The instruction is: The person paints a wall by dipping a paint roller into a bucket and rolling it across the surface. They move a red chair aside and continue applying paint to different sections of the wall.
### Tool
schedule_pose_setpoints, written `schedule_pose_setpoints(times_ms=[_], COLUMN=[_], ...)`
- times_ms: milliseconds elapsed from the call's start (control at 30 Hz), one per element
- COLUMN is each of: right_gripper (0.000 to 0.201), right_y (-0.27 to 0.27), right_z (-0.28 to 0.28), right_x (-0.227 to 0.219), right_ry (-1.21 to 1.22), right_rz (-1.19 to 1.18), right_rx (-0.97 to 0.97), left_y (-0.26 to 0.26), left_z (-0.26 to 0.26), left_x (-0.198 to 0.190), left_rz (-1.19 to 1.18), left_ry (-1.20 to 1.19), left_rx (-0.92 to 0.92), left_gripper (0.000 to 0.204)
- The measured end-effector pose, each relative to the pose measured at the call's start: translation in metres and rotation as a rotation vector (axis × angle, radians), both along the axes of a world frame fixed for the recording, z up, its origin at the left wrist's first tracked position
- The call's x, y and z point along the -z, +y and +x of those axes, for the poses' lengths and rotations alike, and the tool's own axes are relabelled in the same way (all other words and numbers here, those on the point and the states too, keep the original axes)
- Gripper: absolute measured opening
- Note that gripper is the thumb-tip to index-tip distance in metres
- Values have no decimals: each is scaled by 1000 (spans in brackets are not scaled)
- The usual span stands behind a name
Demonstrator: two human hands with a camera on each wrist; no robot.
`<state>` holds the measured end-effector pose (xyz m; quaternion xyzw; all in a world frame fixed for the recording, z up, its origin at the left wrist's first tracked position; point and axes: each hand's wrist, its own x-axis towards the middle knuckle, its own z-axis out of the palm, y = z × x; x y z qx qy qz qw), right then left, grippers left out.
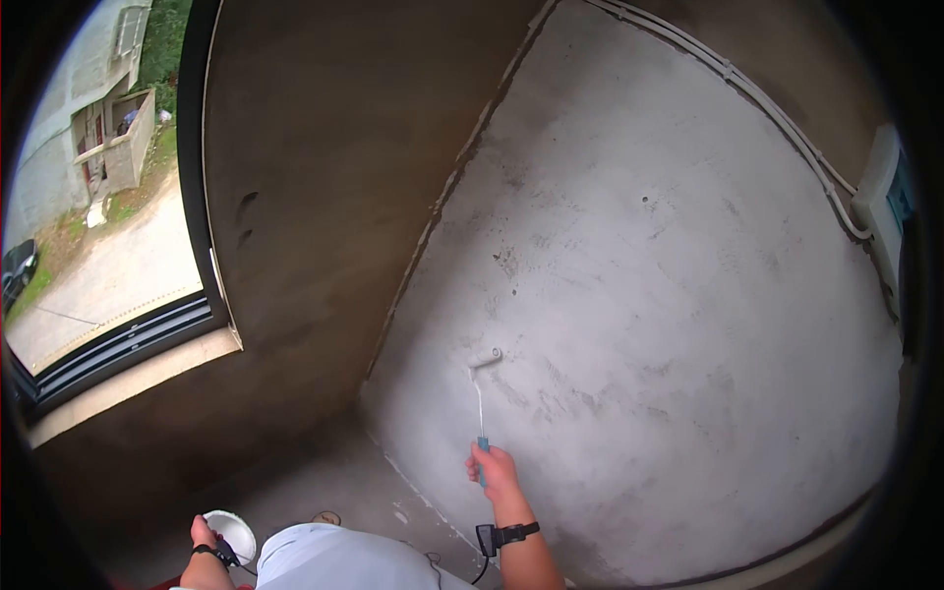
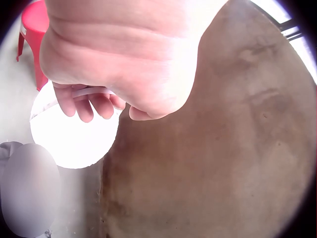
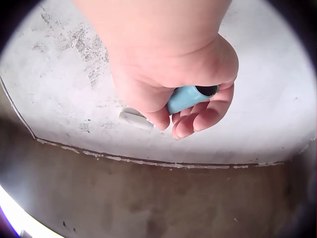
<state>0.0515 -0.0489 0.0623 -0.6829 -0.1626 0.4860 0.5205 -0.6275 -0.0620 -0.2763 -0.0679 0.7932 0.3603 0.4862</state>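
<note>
My right hand [image 1: 490, 470] grips the blue handle [image 3: 190, 96] of a small paint roller [image 1: 485, 358]. Its white head lies against the whitish coated wall [image 1: 669, 295], about waist height above the hand. In the right wrist view the fingers [image 3: 195, 118] curl round the handle and the roller head [image 3: 134, 118] shows past them. My left hand [image 1: 204, 536] hangs low at my side and holds a white paint tub [image 1: 232, 532] by its rim. In the left wrist view its fingers [image 2: 84, 106] hook over the tub's edge [image 2: 74, 134].
Bare brown plaster wall [image 1: 324, 177] meets the coated wall at a corner. A large window [image 1: 98, 206] opens on the left, with a street outside. A red plastic stool [image 2: 33, 34] stands behind me. White conduit [image 1: 777, 118] and an electrical box [image 1: 885, 202] sit upper right.
</note>
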Motion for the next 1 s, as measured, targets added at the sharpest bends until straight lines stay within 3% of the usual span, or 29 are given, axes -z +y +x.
schedule_pose_setpoints(times_ms=[133,200,233,300,333,433,567,633,767,867,1000], right_gripper=[22,20,20,18,19,17,12,12,13,13,17], right_y=[-42,-76,-96,-136,-158,-226,-303,-323,-346,-361,-357], right_z=[17,26,30,40,44,59,72,74,65,68,74], right_x=[10,21,26,36,40,58,75,74,62,86,82], right_ry=[39,71,69,65,74,80,26,45,76,22,117], right_rz=[8,-46,-54,-81,-89,-137,-214,-196,-244,-249,-234], right_rx=[40,83,99,145,174,223,279,321,453,577,507], left_y=[12,21,28,38,43,52,65,76,90,94,89], left_z=[23,36,27,33,50,52,94,107,144,166,183], left_x=[-26,-41,-12,2,-17,15,-15,-8,-35,-47,-60], left_rz=[-5,-38,-5,53,23,67,45,50,66,63,16], left_ry=[30,39,28,2,16,43,43,62,35,41,36], left_rx=[9,121,157,209,194,318,327,394,428,445,427], left_gripper=[31,31,31,32,32,39,35,32,30,30,31])
